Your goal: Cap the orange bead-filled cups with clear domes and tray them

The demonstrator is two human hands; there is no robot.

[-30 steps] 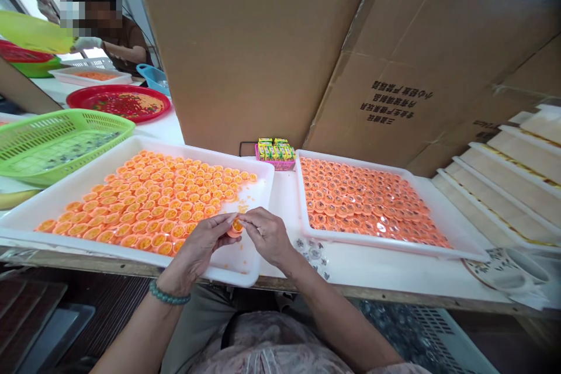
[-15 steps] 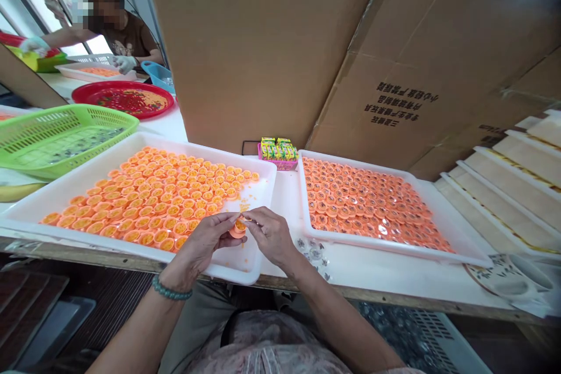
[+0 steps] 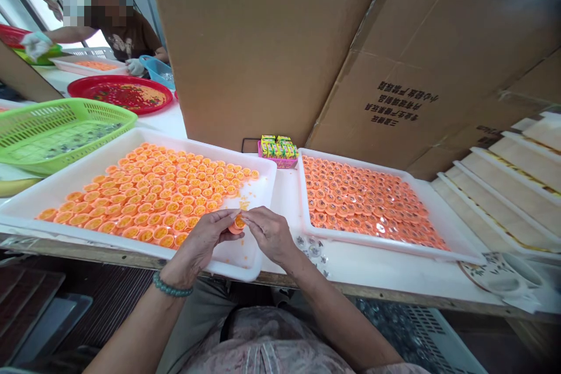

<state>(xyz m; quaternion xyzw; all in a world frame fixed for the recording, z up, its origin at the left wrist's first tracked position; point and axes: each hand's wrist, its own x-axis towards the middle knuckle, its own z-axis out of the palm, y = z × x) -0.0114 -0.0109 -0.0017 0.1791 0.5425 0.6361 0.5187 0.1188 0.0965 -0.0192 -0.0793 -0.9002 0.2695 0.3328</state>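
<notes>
A small orange cup with yellow-orange pieces inside is held between the thumb and fingers of my left hand. At its rim, the fingertips of my right hand are pinched together; whatever they hold is too small to make out. Both hands are over the front right corner of a white tray, which bears many similar filled cups and loose orange crumbs. To the right, a second white tray carries rows of orange cups with shiny clear tops and dark markings.
Small clear pieces lie between the trays. Behind stand a pink basket of small yellow-green packets and a tall cardboard sheet. A green basket and red tray are left, stacked trays right. A gloved co-worker sits beyond.
The cup has tilted slightly in my left hand, showing more of its filling. My right fingertips remain at its rim. The co-worker has shifted, and the view has moved slightly.
</notes>
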